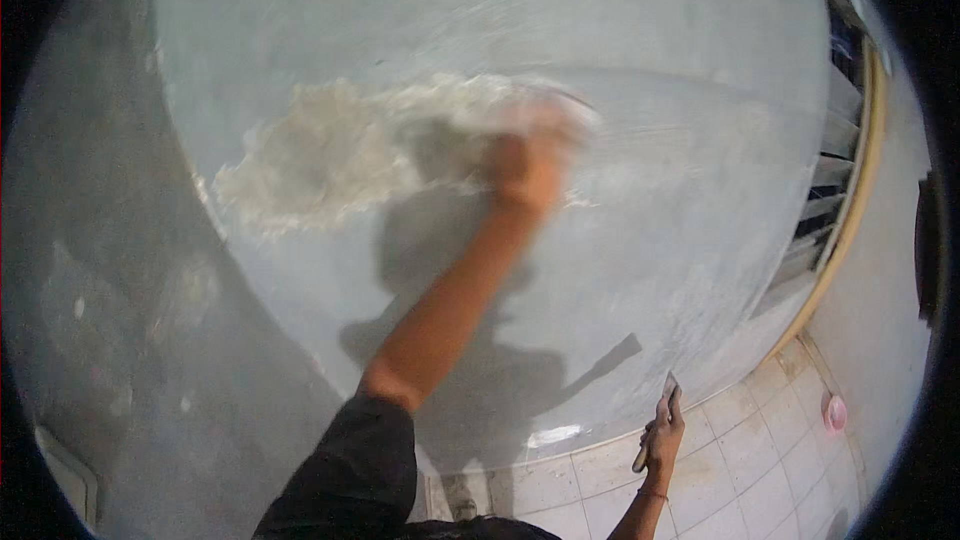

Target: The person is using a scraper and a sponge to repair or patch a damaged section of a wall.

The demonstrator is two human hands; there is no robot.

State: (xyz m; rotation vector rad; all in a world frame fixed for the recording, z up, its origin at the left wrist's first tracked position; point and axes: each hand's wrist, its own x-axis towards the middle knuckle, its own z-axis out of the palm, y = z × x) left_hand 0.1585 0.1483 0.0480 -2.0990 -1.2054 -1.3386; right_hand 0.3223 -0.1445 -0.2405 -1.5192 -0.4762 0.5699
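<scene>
My left hand point(535, 155) is raised against the grey wall point(680, 220), its fingers smeared by motion. A pale blur with a curved edge point(582, 108) shows at its fingertips; whether that is a held thing I cannot tell. Beneath and left of this hand spreads a rough, cream-coloured patch point(320, 155) with a ragged border, where the wall's surface looks different. Low on the right, my right hand point(662, 438) is closed around a putty knife point(671, 382). Its blade points up, and the handle's end sticks out below the fist.
A darker wall point(110, 240) meets this one in a corner on the left. At the right is a louvred window point(825, 180) with a yellowish frame point(850, 230). Pale floor tiles point(740, 440) lie below, with a small pink container point(835, 412) near the right wall.
</scene>
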